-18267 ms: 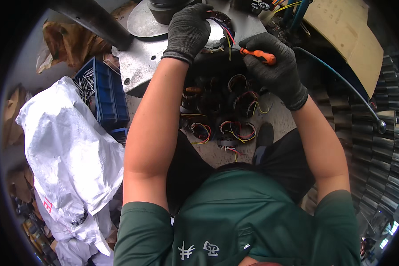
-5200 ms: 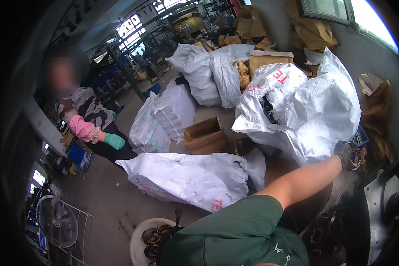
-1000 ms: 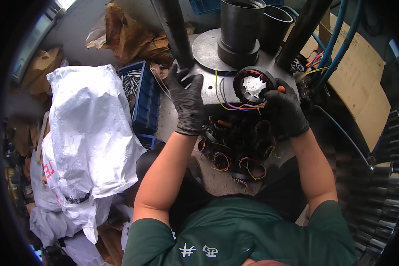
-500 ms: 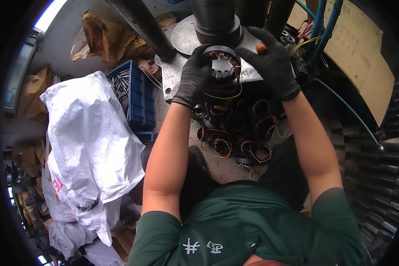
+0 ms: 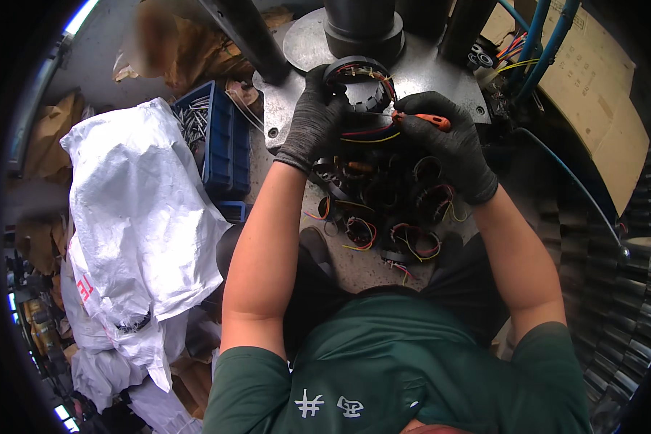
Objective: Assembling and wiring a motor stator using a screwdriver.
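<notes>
My left hand (image 5: 313, 121), in a dark knit glove, grips the left side of a motor stator (image 5: 357, 64). This dark ring is tilted, with windings around its inside and coloured lead wires (image 5: 372, 136) hanging below it. My right hand (image 5: 447, 142), gloved too, is closed around a screwdriver (image 5: 434, 121) with an orange handle. Its thin shaft points left, toward the lower right of the ring; whether the tip touches the windings is hard to make out. Both hands are over the front of a grey metal machine plate (image 5: 285, 110).
A thick metal column (image 5: 362, 25) rises behind the stator. Several stators with loose wires (image 5: 412, 242) lie on the floor below my hands. To the left are a blue bin (image 5: 228, 145) of metal parts and a white sack (image 5: 141, 210). Cardboard (image 5: 593, 94) leans at the right.
My right hand has moved down and inward, and the screwdriver now points at the ring's lower right. The stator has tilted in my left hand and moved slightly up.
</notes>
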`<action>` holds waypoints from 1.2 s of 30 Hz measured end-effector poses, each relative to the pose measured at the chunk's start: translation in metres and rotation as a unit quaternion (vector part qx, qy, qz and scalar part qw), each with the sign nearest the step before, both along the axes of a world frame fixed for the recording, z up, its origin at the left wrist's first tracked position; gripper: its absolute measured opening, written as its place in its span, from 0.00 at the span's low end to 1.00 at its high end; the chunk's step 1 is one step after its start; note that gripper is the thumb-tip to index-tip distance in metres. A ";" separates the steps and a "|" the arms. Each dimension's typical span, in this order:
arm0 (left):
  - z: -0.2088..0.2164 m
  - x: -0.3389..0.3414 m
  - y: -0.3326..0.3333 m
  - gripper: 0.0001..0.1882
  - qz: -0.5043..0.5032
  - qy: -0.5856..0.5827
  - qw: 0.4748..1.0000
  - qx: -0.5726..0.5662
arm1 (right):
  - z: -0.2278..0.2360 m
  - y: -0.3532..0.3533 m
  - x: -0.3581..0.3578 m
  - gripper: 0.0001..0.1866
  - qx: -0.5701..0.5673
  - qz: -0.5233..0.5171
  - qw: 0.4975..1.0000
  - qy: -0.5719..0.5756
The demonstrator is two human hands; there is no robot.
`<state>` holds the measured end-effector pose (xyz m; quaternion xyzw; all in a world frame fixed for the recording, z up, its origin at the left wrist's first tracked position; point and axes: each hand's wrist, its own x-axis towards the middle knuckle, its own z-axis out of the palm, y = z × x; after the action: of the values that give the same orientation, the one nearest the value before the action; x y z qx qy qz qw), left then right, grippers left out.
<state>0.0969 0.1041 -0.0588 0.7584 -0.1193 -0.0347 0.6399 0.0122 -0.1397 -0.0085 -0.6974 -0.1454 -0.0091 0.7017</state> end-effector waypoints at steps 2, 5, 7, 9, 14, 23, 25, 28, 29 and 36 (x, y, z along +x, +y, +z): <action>-0.003 0.001 -0.002 0.30 0.038 -0.024 0.998 0.042 | -0.007 0.001 0.003 0.11 -0.019 -0.007 1.000 -0.017; -0.007 0.002 -0.001 0.30 0.049 0.001 0.999 0.007 | -0.013 0.005 0.004 0.10 0.004 0.010 1.000 0.008; -0.006 0.001 -0.001 0.29 0.046 0.000 0.999 0.008 | -0.017 0.008 0.004 0.11 -0.023 -0.004 0.999 -0.047; -0.006 0.000 -0.001 0.29 0.045 -0.002 0.999 0.009 | -0.018 0.009 0.004 0.11 -0.042 -0.013 0.997 -0.058; -0.006 0.002 -0.001 0.28 0.055 -0.008 0.998 0.024 | -0.021 0.011 0.003 0.14 -0.085 -0.018 0.988 -0.126; 0.000 0.001 0.003 0.30 0.048 0.011 0.997 0.058 | -0.030 0.004 -0.001 0.18 -0.073 0.016 0.994 -0.081; 0.003 0.000 -0.001 0.30 0.045 0.028 0.998 0.044 | -0.030 -0.006 0.000 0.20 0.044 0.022 0.996 0.076; 0.001 0.003 -0.002 0.29 0.046 0.043 0.998 0.025 | -0.041 -0.011 0.006 0.20 0.133 0.032 0.981 0.140; -0.001 0.005 -0.002 0.29 0.048 0.043 0.998 0.019 | -0.044 -0.013 0.009 0.20 0.134 0.032 0.981 0.139; -0.012 0.011 0.002 0.29 0.049 0.046 0.998 0.008 | -0.049 -0.011 0.009 0.20 0.205 0.051 0.953 0.218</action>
<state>0.1076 0.1059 -0.0704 0.7657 -0.0518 -0.0391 0.6399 0.0213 -0.1508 -0.0576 -0.5147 -0.0194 0.1498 0.8440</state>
